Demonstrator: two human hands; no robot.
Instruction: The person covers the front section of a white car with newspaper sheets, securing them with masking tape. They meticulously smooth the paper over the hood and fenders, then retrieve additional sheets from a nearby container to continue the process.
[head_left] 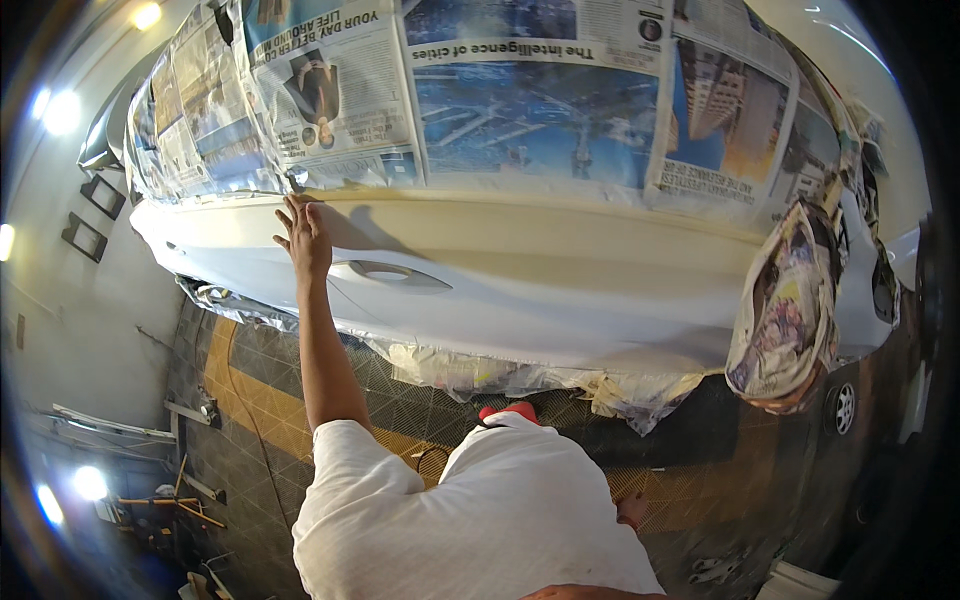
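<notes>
My left hand [305, 238] reaches up to a pale, cream-and-white car door panel [560, 270]. Its fingers are spread and it holds nothing. The fingertips are at the panel's upper edge, where newspaper masking [340, 110] begins. Just right of my wrist is the door handle [385, 272], in the same pale colour. A bit of my right arm [590, 593] shows at the lower edge; my right hand is out of sight.
Newspaper wraps the side mirror [788, 310], and masking sheet [450, 368] hangs beneath the door. A hose or cable [250, 410] crosses the patterned floor tiles [265, 365]. At left are a lit lamp [90, 483] and two dark frames on the wall [85, 237]. A wheel [843, 408] stands at right.
</notes>
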